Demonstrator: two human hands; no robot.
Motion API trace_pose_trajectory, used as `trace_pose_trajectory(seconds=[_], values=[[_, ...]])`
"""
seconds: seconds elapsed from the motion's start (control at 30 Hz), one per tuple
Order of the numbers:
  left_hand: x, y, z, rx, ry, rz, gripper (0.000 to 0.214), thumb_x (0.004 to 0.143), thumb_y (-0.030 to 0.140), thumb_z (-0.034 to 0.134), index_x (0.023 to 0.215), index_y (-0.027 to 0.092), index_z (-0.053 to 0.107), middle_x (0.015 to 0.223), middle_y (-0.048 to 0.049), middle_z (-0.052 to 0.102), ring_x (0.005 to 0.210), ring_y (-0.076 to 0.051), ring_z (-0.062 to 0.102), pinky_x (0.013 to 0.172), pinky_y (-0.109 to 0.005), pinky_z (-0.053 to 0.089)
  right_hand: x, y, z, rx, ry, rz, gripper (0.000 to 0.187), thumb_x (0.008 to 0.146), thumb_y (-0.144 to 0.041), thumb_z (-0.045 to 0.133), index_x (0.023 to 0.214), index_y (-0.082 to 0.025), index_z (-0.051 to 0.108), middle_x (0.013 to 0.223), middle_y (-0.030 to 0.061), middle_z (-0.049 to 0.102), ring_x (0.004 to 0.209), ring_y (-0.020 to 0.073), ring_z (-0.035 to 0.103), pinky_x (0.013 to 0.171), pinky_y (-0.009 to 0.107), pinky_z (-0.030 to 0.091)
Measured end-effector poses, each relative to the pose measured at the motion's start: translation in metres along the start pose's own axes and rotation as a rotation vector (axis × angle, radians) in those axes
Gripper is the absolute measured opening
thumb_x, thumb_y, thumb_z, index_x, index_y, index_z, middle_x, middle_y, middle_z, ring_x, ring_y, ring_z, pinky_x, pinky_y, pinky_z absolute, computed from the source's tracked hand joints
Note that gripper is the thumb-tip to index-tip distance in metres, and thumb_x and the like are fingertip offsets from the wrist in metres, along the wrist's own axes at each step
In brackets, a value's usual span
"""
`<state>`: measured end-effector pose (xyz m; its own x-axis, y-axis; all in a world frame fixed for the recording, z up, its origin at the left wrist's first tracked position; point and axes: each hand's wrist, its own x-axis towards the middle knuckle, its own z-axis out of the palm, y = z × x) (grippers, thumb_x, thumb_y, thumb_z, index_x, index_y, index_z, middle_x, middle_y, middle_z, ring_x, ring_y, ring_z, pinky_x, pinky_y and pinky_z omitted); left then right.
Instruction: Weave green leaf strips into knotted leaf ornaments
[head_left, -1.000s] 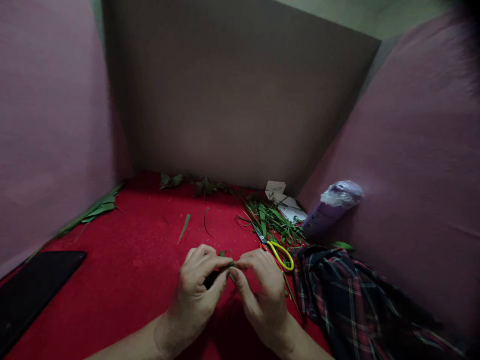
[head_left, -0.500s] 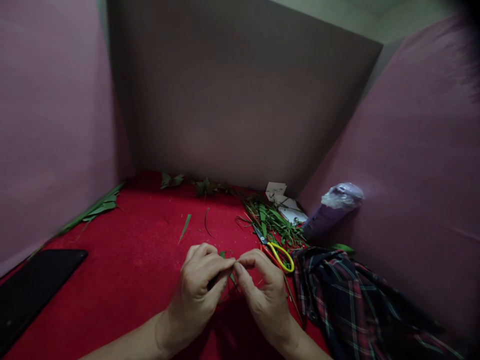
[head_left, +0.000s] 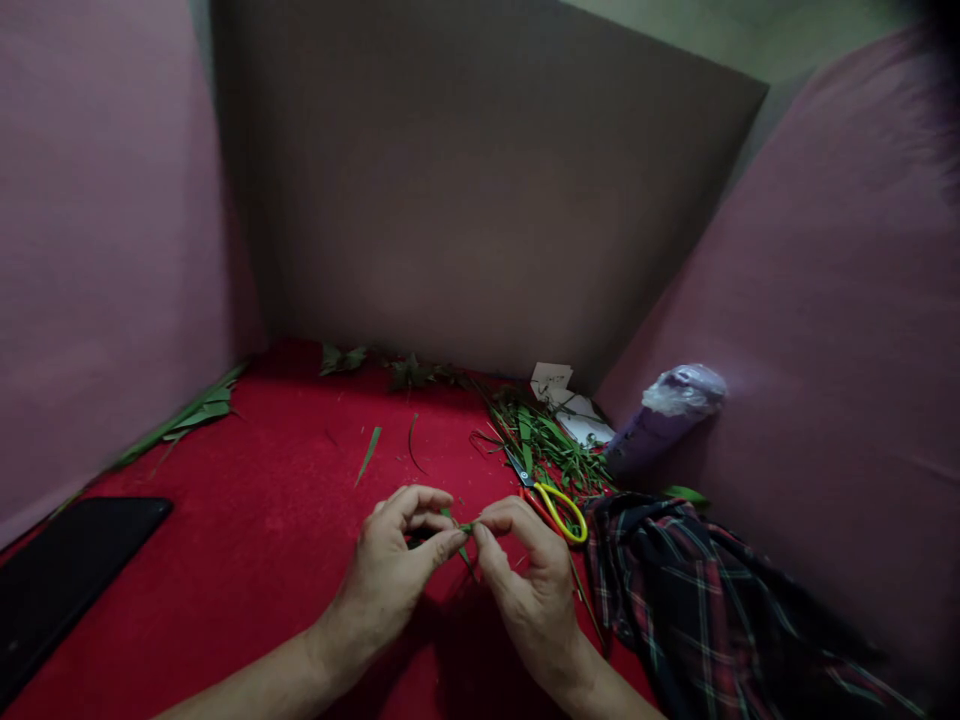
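Observation:
Low in the middle of the head view, my left hand and my right hand meet fingertip to fingertip above the red cloth. Both pinch a thin green leaf strip between thumb and fingers. A dark piece shows under my left fingers; I cannot make it out. Yellow-handled scissors lie just right of my right hand, beside a heap of cut green leaves.
A plaid cloth lies at the lower right. A purple wrapped bundle leans on the right wall, with white paper behind the leaves. A black tablet lies far left. Loose leaves line the left and back edges.
My left fingers have opened slightly and shifted their pinch along the leaf strip. Both hands stay in the same spot; nothing else has moved.

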<state>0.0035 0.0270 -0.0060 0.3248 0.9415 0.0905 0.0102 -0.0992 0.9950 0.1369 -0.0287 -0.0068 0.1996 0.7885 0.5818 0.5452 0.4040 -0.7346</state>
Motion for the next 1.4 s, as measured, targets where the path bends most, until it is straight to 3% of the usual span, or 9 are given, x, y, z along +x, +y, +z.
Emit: trace_pose_trajectory(seconds=[0.1, 0.2, 0.43, 0.97, 1.2, 1.4], values=[[0.002, 0.001, 0.001, -0.159, -0.028, -0.128, 0.025, 0.06, 0.026, 0.075, 0.079, 0.015, 0.062, 0.063, -0.0004, 0.064, 0.056, -0.013, 0.056, 0.053, -0.023, 0.042, -0.001, 0.001, 0.0, -0.021, 0.018, -0.072, 0.01, 0.081, -0.011, 0.052, 0.073, -0.018, 0.054, 0.07, 0.0012, 0.055, 0.067, 0.0154, 0.052, 0.063, 0.028, 0.039], [0.003, 0.005, 0.001, -0.214, -0.1, -0.161, 0.024, 0.058, 0.027, 0.076, 0.073, 0.013, 0.064, 0.061, 0.0006, 0.062, 0.054, -0.01, 0.051, 0.052, -0.021, 0.039, 0.0, 0.0, -0.001, -0.034, 0.03, -0.118, 0.01, 0.08, -0.01, 0.053, 0.075, -0.018, 0.056, 0.07, 0.0016, 0.057, 0.067, 0.0157, 0.052, 0.064, 0.028, 0.04], [0.005, 0.01, -0.005, -0.22, -0.264, -0.265, 0.026, 0.06, 0.035, 0.075, 0.07, 0.012, 0.065, 0.053, 0.0036, 0.054, 0.047, -0.007, 0.041, 0.046, -0.019, 0.031, 0.007, -0.001, -0.009, -0.007, -0.032, -0.054, 0.013, 0.08, -0.011, 0.053, 0.07, -0.019, 0.054, 0.069, 0.0003, 0.056, 0.066, 0.0149, 0.052, 0.063, 0.027, 0.04], [0.003, 0.015, -0.006, -0.097, -0.172, -0.09, 0.018, 0.072, 0.033, 0.064, 0.073, 0.015, 0.064, 0.069, -0.0015, 0.059, 0.06, -0.012, 0.05, 0.054, -0.022, 0.04, 0.006, 0.003, -0.01, -0.029, -0.131, 0.041, 0.015, 0.08, -0.013, 0.052, 0.067, -0.019, 0.051, 0.067, -0.0009, 0.054, 0.065, 0.0141, 0.05, 0.064, 0.027, 0.038], [0.003, 0.016, -0.004, -0.166, -0.241, -0.237, 0.027, 0.063, 0.036, 0.073, 0.076, 0.013, 0.067, 0.058, 0.0019, 0.056, 0.05, -0.01, 0.046, 0.048, -0.021, 0.037, 0.008, 0.002, -0.01, 0.059, -0.127, 0.176, 0.015, 0.082, -0.017, 0.051, 0.067, -0.018, 0.053, 0.064, -0.0023, 0.053, 0.063, 0.0128, 0.05, 0.061, 0.024, 0.039], [0.001, 0.014, -0.002, -0.162, -0.262, -0.299, 0.025, 0.061, 0.037, 0.074, 0.067, 0.013, 0.067, 0.053, 0.0036, 0.055, 0.046, -0.008, 0.042, 0.044, -0.019, 0.032, 0.007, 0.001, -0.009, 0.048, -0.127, 0.22, 0.016, 0.081, -0.02, 0.053, 0.065, -0.018, 0.054, 0.062, -0.0022, 0.053, 0.061, 0.0124, 0.049, 0.059, 0.024, 0.038]])
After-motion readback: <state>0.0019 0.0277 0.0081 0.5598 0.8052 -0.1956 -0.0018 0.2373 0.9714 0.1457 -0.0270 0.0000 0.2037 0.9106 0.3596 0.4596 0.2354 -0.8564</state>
